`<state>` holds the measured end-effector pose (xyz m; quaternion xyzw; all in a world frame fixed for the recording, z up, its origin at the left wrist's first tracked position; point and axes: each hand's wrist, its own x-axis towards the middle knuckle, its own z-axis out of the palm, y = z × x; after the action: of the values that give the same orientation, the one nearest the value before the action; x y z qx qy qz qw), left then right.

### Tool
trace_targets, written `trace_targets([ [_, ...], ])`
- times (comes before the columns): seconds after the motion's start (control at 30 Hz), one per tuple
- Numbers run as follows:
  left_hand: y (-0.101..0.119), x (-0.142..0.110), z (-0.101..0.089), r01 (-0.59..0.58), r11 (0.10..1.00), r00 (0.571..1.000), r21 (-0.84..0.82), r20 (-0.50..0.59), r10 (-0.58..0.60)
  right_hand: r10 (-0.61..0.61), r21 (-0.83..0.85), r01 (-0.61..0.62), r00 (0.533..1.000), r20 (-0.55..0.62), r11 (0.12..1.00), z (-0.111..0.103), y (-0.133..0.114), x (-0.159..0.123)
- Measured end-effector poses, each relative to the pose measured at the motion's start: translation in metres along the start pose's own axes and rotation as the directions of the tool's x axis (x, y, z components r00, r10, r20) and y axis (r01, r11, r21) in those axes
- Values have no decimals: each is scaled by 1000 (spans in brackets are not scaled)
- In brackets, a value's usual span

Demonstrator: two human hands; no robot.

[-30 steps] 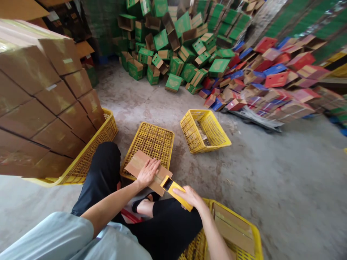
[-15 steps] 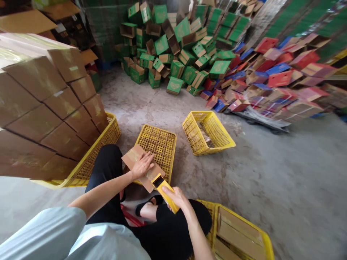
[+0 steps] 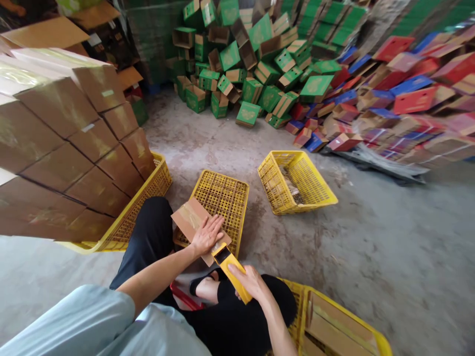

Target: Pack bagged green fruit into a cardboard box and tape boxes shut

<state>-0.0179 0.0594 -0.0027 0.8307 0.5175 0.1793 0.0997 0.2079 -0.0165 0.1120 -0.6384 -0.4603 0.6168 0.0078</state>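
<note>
A brown cardboard box [image 3: 188, 216] with a strip of clear tape along it lies on an upturned yellow crate [image 3: 227, 198] in front of me. My left hand [image 3: 208, 235] rests flat on the cardboard near its right end, fingers stretched out. In my right hand [image 3: 249, 282] is a yellow tape dispenser [image 3: 234, 275], gripped around its body. Its dark front end meets the cardboard's near right edge, just beside my left hand. How deep the cardboard box is I cannot tell.
Taped cartons [image 3: 79, 148] stand stacked in a yellow crate [image 3: 163, 174] on my left. Another yellow crate [image 3: 315, 198] sits ahead right, and one holding flat cardboard [image 3: 337, 329] is by my right knee. Green boxes [image 3: 252, 89] and red and blue boxes [image 3: 415, 101] lie heaped behind.
My left hand has slid a little toward the cardboard's right end. The dispenser stays at the cardboard's edge and is slightly lower in view. The whole view has shifted a little.
</note>
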Motion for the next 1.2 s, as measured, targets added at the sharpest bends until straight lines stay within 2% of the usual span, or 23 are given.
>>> trace_targets([
  [0.2,0,-1,2,13,999,999,34,31,-14,59,-72,-61,998,-29,996,-9,13,-11],
  [0.4,0,-3,0,-19,998,1000,66,-15,20,10,-116,-15,999,-46,993,-3,22,-7],
  [0.7,35,-28,2,-115,991,993,66,-33,117,20,-94,-26,998,-63,995,-2,30,-8],
  [1.03,37,-25,-3,-84,994,996,-63,-27,83,21,-85,-28,997,-78,996,-1,29,-18],
  [1.2,40,-5,-10,26,984,1000,-176,1,-26,-48,-146,29,990,-130,989,4,32,-21],
])
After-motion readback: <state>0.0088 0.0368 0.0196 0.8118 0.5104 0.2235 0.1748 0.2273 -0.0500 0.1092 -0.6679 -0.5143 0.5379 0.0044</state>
